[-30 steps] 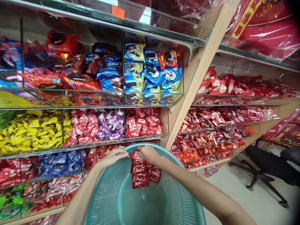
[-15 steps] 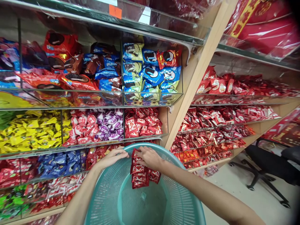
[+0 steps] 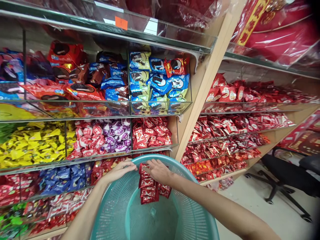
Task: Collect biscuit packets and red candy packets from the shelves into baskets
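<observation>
A deep teal plastic basket (image 3: 107, 203) with perforated walls stands in front of me, tilted so that I look down into it. My left hand (image 3: 121, 170) is at its far left rim, fingers bent over the edge. Just inside the far rim, my right hand (image 3: 158, 171) is closed on the top of a strip of joined red candy packets (image 3: 149, 188). The packets hang down in a couple of rows against the inner wall. My right fingers partly cover their upper end.
Glass-fronted shelves hold blue cookie packs (image 3: 160, 83), yellow-wrapped candies (image 3: 37, 143), purple and white candies (image 3: 116, 136) and red-wrapped candies (image 3: 151, 133). A slanting wooden post (image 3: 202, 90) divides them from more red packets (image 3: 230, 123). A black wheeled chair (image 3: 287, 176) stands on the right.
The view has shifted slightly, so the shelves sit a little lower and further left. Both hands stay at the far rim, and the red packets hang much as before.
</observation>
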Demonstrator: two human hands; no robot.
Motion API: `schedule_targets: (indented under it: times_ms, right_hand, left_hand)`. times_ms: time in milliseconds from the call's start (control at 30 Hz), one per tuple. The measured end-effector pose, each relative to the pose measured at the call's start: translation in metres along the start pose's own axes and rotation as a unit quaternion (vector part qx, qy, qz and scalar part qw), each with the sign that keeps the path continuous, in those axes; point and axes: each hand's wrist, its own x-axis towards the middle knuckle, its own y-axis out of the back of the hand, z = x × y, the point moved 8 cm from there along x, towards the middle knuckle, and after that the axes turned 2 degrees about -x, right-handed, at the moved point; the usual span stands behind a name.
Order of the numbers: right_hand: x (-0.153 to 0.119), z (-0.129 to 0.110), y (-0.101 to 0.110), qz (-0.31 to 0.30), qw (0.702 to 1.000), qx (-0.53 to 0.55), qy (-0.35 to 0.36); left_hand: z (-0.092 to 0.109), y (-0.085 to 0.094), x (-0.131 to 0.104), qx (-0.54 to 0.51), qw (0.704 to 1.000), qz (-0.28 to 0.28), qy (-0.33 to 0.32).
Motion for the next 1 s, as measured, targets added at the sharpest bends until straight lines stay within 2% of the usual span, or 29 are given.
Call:
schedule_targets:
  times_ms: [133,500,600,667,767,867,933,1000]
  right_hand:
    - [0.001,-0.001,0.006,0.006,1.000,0.003,0.011]
    - [-0.005,0.006,0.025,-0.012,0.998,0.052,-0.014]
    - [-0.005,0.009,0.047,0.012,0.996,0.086,-0.009]
    - [-0.002,0.015,0.070,0.059,0.992,0.115,-0.001]
    - [0.007,0.038,0.106,0.149,0.978,0.142,-0.026]
    - [0.023,0.076,0.127,0.215,0.961,0.127,-0.122]
    - [0.037,0.101,0.131,0.222,0.950,0.097,-0.196]
    - [0.052,0.121,0.129,0.199,0.943,0.071,-0.259]
  left_hand:
    - [0.000,0.000,0.000,0.003,1.000,-0.002,-0.003]
    - [-0.003,0.000,-0.001,0.000,1.000,0.003,-0.014]
    - [-0.002,0.001,-0.001,-0.001,1.000,0.010,-0.013]
    - [-0.001,0.001,-0.001,-0.007,1.000,0.011,-0.010]
    - [-0.001,0.001,-0.002,-0.017,1.000,0.011,-0.004]
    - [-0.001,0.001,-0.002,-0.019,1.000,0.011,-0.004]
    - [-0.002,0.001,-0.003,-0.018,1.000,0.012,-0.005]
    - [-0.002,0.001,-0.003,-0.018,1.000,0.012,-0.005]
